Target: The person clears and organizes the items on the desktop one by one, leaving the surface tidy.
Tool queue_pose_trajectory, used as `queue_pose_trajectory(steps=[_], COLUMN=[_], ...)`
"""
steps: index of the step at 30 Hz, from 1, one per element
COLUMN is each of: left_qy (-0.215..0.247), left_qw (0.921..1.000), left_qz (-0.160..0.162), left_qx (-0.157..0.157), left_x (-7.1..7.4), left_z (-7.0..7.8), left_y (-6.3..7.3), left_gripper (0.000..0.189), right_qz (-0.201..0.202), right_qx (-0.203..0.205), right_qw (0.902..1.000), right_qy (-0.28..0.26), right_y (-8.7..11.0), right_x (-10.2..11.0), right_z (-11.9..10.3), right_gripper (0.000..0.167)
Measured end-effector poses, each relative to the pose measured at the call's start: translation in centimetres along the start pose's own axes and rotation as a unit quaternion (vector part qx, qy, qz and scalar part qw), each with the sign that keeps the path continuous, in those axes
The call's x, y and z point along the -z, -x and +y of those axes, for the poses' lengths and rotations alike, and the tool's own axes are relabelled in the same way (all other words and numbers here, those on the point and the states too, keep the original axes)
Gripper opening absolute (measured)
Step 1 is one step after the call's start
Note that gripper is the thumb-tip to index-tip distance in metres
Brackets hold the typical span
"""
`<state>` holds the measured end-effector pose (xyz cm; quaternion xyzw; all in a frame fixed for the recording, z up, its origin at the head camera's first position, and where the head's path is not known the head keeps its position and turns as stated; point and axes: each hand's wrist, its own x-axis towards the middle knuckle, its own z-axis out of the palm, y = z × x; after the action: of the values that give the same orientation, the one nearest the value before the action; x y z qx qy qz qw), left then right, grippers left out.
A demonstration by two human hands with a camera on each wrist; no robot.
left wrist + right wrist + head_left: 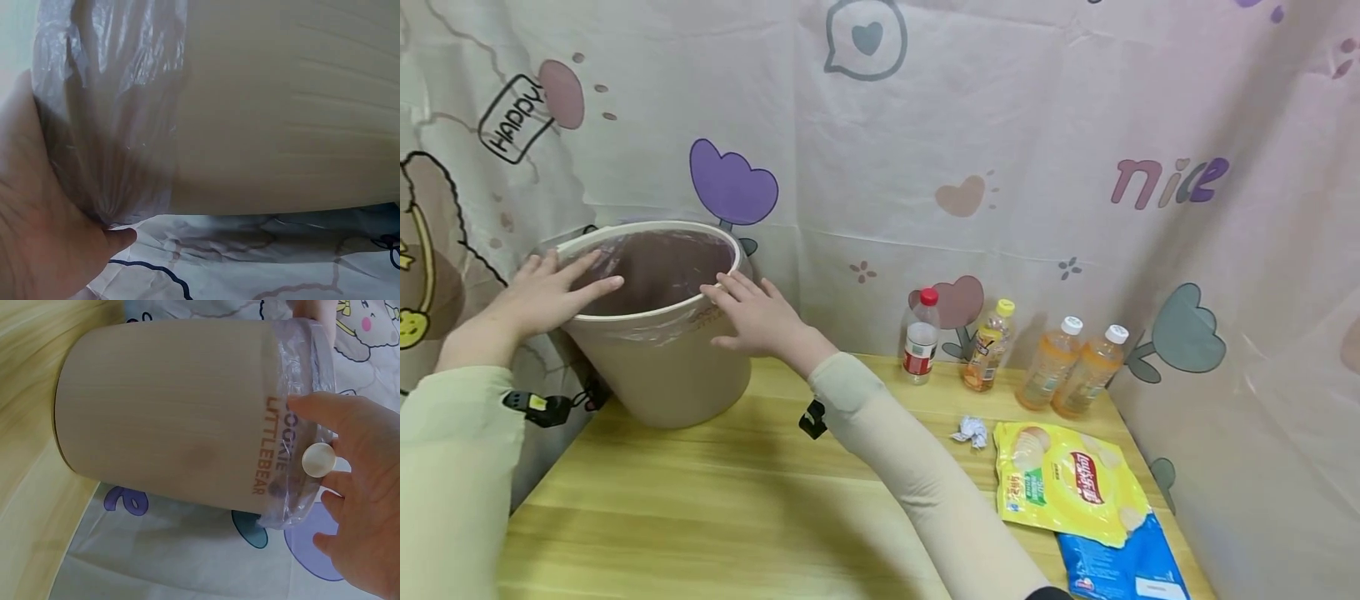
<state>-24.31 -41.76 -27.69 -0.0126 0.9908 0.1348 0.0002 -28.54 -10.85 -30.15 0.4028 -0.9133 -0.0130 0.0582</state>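
A beige trash bin point(662, 375) stands upright at the table's left back, a clear plastic liner point(658, 333) folded out over its rim. My left hand point(542, 296) rests at the rim's left side with fingers spread. In the left wrist view the liner point(119, 106) lies gathered close to that hand point(56, 219). At the rim's right front is my right hand point(760, 317), its fingers extended. In the right wrist view one digit of this hand point(362, 481) meets the liner, near a round beige knob point(319, 460) and the printed lettering.
Along the back wall stand a red-capped bottle point(921, 337), a yellow-capped bottle point(988, 346) and two white-capped orange bottles point(1050, 364). Crumpled paper point(972, 432) lies before them. A yellow chip bag point(1067, 479) overlaps a blue packet point(1123, 562) at the right edge.
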Motion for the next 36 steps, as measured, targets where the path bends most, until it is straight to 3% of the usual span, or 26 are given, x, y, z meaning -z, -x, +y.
queue_pose_trajectory(steps=[10, 21, 36], left_qy=[0.012, 0.012, 0.019], left_qw=[0.9999, 0.9999, 0.9998], left_qz=[-0.009, -0.009, -0.005], left_qx=[-0.002, -0.001, -0.009], left_x=[-0.3, -1.5, -1.9], left_z=[1.1, 3.8, 7.0], left_y=[0.1, 0.8, 1.2], left_gripper=[0.086, 0.085, 0.088], right_qz=[0.010, 0.042, 0.079], right_qx=[-0.003, 0.000, 0.005], right_qw=[0.9999, 0.9991, 0.9969], right_qy=[-0.007, -0.007, -0.001], right_y=[1.1, 3.9, 6.8], right_x=[-0.2, -1.0, -0.8], right_z=[0.4, 1.7, 3.2], right_gripper=[0.078, 0.078, 0.078])
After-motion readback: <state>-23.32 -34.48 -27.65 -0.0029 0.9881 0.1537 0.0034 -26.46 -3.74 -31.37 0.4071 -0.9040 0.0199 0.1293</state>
